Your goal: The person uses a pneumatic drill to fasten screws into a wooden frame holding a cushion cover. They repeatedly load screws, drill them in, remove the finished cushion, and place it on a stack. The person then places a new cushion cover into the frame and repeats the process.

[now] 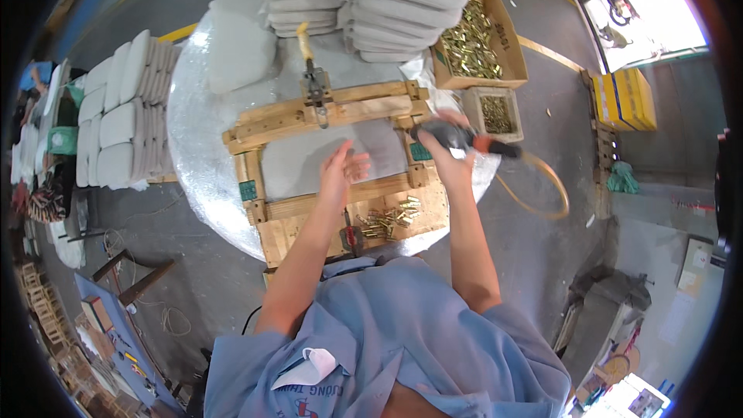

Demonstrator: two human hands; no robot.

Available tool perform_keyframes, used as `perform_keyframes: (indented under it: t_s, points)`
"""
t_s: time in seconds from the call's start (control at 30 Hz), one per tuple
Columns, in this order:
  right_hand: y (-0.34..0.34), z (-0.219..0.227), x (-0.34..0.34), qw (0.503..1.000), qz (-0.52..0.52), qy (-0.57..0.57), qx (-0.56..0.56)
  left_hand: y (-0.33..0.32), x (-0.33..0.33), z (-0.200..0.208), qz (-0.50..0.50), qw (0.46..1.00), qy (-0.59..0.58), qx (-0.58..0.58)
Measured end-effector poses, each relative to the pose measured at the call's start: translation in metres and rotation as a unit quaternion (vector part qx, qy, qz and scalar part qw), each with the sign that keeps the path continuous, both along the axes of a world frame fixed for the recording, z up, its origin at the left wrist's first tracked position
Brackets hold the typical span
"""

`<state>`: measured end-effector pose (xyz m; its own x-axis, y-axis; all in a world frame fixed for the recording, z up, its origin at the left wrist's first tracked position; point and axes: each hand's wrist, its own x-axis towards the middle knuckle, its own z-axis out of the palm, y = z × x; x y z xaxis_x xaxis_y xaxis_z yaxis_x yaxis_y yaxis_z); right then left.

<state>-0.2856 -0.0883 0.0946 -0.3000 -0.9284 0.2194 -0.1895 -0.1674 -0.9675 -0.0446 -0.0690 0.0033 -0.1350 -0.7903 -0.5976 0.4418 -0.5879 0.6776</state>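
A grey padded panel (306,159) lies flat inside a wooden frame jig (325,121). Over the panel hovers my left hand (340,170), empty, its fingers loosely apart. At the jig's right end, my right hand (449,143) is wrapped round a dark air-powered driver (464,138) with an orange band and a yellowish hose (559,186). The driver is blurred, and its tip by the jig's right corner cannot be made out. A toggle clamp (316,85) is fixed to the far rail; another red-and-black clamp (351,238) sits on the near side.
Loose brass-coloured fasteners (387,220) lie on the jig's near board. A carton of fasteners (515,66) and a smaller box (493,134) stand at the far right. Stacked grey cushions (410,0) rise behind the jig, with more cushions (116,120) at left.
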Motion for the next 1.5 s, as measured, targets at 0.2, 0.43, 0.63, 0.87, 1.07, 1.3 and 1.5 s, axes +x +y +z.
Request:
perform_keyframes:
  t_s: [0.2, 0.43, 0.63, 0.87, 1.07, 1.3, 1.5]
  points:
    - [0.107, 0.079, 0.038, 0.978, 0.018, -0.190, 0.084, 0.068, 0.037, 0.045, 0.095, 0.978, 0.186, 0.017]
    - [0.178, 0.102, 0.044, 0.968, 0.010, -0.241, 0.064, 0.105, 0.026, 0.070, 0.032, 0.980, 0.193, -0.031]
    - [0.211, 0.110, 0.038, 0.971, 0.003, -0.232, 0.056, 0.131, 0.020, 0.078, -0.018, 0.982, 0.184, -0.040]
    - [0.236, 0.106, 0.042, 0.968, -0.002, -0.243, 0.063, 0.155, 0.022, 0.084, -0.037, 0.985, 0.164, -0.029]
    - [0.251, 0.110, 0.045, 0.960, -0.005, -0.271, 0.071, 0.167, 0.028, 0.087, -0.047, 0.985, 0.161, -0.042]
    - [0.266, 0.108, 0.045, 0.960, -0.014, -0.273, 0.065, 0.178, 0.027, 0.088, -0.077, 0.984, 0.155, -0.048]
    - [0.282, 0.098, 0.039, 0.975, -0.021, -0.206, 0.082, 0.190, 0.022, 0.082, -0.082, 0.983, 0.162, -0.039]
